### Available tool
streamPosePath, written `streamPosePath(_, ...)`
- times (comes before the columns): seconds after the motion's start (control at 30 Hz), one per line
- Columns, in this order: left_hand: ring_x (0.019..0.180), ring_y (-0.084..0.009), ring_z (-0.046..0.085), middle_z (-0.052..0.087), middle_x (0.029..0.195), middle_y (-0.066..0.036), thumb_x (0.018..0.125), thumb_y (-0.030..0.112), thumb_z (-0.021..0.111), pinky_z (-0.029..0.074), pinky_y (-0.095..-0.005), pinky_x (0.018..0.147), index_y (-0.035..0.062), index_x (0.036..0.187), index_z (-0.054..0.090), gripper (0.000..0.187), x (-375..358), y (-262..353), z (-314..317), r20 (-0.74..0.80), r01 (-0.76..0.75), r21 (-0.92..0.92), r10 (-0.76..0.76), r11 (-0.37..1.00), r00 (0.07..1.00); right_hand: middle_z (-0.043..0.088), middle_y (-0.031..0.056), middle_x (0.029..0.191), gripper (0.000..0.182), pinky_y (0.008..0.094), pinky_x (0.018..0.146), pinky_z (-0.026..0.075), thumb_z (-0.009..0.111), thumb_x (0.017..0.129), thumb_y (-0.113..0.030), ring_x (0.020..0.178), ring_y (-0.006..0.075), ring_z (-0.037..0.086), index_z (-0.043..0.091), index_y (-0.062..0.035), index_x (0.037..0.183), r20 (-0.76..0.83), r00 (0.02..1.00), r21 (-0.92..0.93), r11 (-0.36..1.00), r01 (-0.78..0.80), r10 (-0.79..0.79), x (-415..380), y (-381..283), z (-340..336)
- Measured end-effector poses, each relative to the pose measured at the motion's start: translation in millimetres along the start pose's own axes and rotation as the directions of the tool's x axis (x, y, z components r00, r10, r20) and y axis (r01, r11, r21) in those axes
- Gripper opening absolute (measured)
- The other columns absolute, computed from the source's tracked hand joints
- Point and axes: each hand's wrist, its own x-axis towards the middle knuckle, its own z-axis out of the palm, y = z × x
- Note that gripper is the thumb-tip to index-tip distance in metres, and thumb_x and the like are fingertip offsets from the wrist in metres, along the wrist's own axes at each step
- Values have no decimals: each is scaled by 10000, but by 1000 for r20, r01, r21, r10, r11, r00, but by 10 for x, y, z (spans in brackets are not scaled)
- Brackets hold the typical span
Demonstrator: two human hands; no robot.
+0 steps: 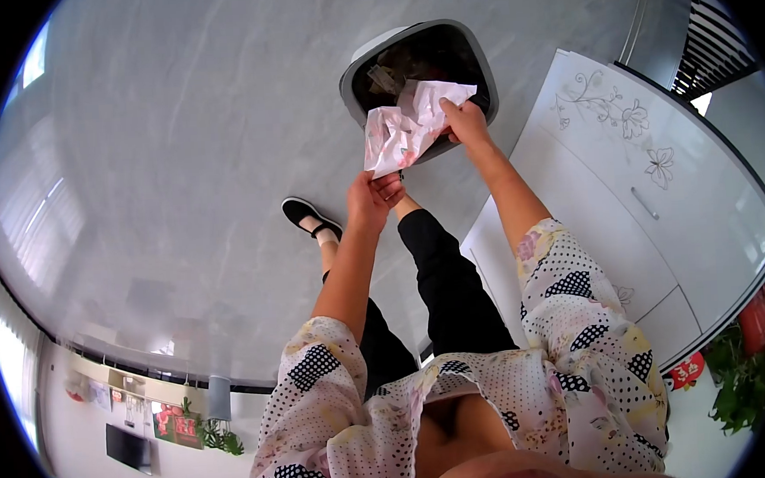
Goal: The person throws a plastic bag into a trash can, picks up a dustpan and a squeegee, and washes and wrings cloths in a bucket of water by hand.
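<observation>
A crumpled pinkish-white sheet with reddish marks, thin like paper or a plastic bag [399,134], is stretched between my hands. My left hand [374,198] pinches its lower left corner, fingers curled. On the right side my right hand [465,120] grips the edge between thumb and fingers. The sheet hangs over the near part of a trash bin [488,82] with a grey rim and dark inside. Some crumpled waste [383,79] lies in the bin. Part of the bin's near rim is hidden by the sheet and my hands.
A white cabinet [586,168] with flower line drawings and a handle stands to the right. Grey glossy floor [180,163] spreads to the left. My foot in a black shoe [308,215] is below the bin. Green plants [740,380] are at the lower right.
</observation>
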Motion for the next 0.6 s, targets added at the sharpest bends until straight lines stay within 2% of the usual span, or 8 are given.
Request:
streamPosePath(0.1,717,-235,611,608,892,-130,824,142,448,510,-377,697,-15,1029,489,261,-118,5,103,19,-151,325,154,933,988,641,87,742,301,285,465,465,566,798,-269,573,145,604,620,8,904,-2,999,120,992,46,-46,14,63,-74)
streamPosePath(0.2,765,-223,617,603,954,-146,785,150,569,499,-356,690,-1,1105,470,367,37,-43,-3,163,-410,707,432,576,887,637,86,760,307,280,505,476,575,795,-250,610,139,604,617,20,934,21,990,78,987,140,-142,28,151,-162)
streamPosePath(0.27,770,-231,618,604,960,-145,758,170,620,491,-350,677,3,1158,449,466,117,17,29,264,-571,764,662,300,701,629,74,742,308,275,541,484,577,798,-233,635,136,602,612,29,957,30,967,14,967,254,-254,30,187,-194)
streamPosePath(0.3,773,-235,618,605,964,-144,745,180,646,487,-347,671,5,1184,438,516,122,62,86,325,-615,775,745,143,583,630,78,760,311,275,558,487,576,800,-227,647,137,603,608,31,971,55,968,47,969,244,-247,5,182,-216)
streamPosePath(0.4,768,-254,617,617,944,-132,749,230,658,480,-352,672,32,1245,400,592,-53,336,412,284,-444,892,665,80,691,633,86,813,319,276,592,493,575,804,-212,681,142,607,597,34,1007,125,969,182,965,190,-214,-70,173,-235)
streamPosePath(0.43,753,-281,610,624,898,-128,767,186,621,474,-351,667,44,1172,480,451,-81,395,469,312,-449,891,633,64,709,632,86,831,321,277,591,494,577,805,-211,690,145,608,593,32,1014,142,970,246,957,156,-195,-74,176,-217)
streamPosePath(0.53,737,-286,607,619,843,-144,771,92,562,469,-355,650,37,1038,563,272,102,357,338,513,-552,813,674,-183,532,624,84,855,318,279,561,489,584,802,-204,695,155,609,584,23,1025,145,986,395,918,24,-89,-28,188,-153)
streamPosePath(0.6,729,-291,604,612,815,-149,758,35,524,466,-354,642,31,964,585,215,20,324,295,458,-603,796,699,-48,550,619,85,880,317,290,568,496,588,807,-205,719,169,612,573,10,1040,129,992,388,920,-63,14,81,205,-141)
